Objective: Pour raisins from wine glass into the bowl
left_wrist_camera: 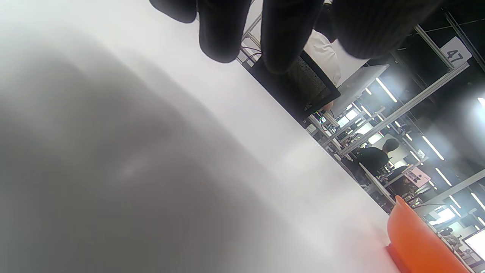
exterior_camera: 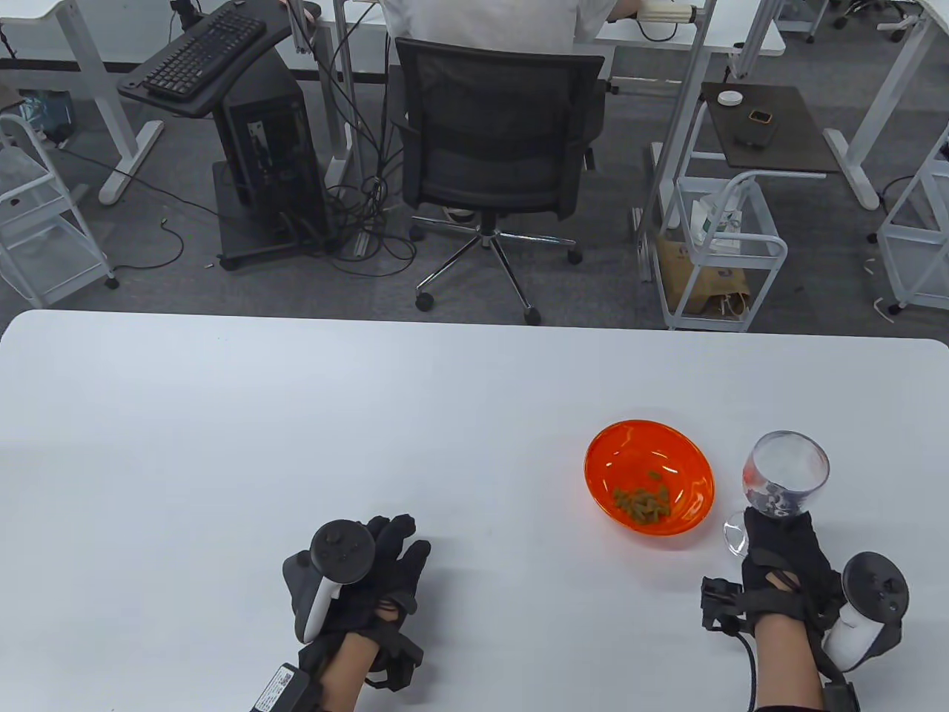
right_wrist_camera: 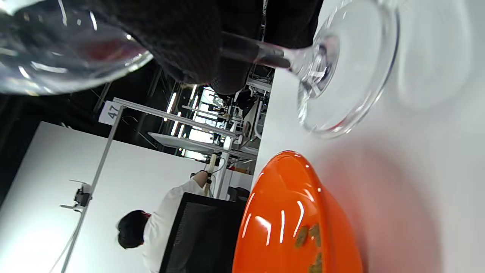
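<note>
An orange bowl sits on the white table, right of middle, with a small heap of greenish raisins in it. It also shows in the right wrist view and at the lower right of the left wrist view. My right hand grips the stem of a clear wine glass just right of the bowl; the glass looks empty and tilted, its foot just above the table. My left hand rests flat on the table, holding nothing, well left of the bowl.
The white table spreads wide to the left and back. Beyond its far edge stand an office chair, a white trolley and desks on the floor.
</note>
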Demonstrator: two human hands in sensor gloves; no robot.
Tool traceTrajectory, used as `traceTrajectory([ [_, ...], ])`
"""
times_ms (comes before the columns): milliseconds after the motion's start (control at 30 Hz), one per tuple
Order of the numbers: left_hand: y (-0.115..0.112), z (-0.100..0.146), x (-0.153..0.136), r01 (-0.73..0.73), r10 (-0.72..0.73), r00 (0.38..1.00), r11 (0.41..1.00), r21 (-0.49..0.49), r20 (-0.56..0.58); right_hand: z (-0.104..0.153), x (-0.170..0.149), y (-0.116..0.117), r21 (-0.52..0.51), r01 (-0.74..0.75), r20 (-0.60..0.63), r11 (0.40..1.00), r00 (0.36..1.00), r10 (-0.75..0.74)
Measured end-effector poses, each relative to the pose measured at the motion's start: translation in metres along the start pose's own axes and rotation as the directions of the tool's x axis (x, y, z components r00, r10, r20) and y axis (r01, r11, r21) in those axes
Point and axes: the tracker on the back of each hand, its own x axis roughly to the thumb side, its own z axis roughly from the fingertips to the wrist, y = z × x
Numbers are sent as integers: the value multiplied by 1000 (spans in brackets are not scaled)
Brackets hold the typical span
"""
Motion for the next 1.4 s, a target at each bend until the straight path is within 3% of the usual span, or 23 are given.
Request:
traceTrajectory([
  [167,-3,-1,0,-2,3,1000,1000,-16,3,-18,-3,0,-2,-74,-72,997,995,73],
  [700,-8,-3,9,0,2,999,998,-59,33,-70,-21,11,-31,-95,-191,995,978,87],
  [1000,-12,-3,10,6,-3,999,997,-76,38,-76,-23,23,-45,-148,-187,988,973,137],
  [1400,-13,-3,11,8,-4,999,996,-84,43,-65,-20,19,-45,-225,-178,973,960,214],
])
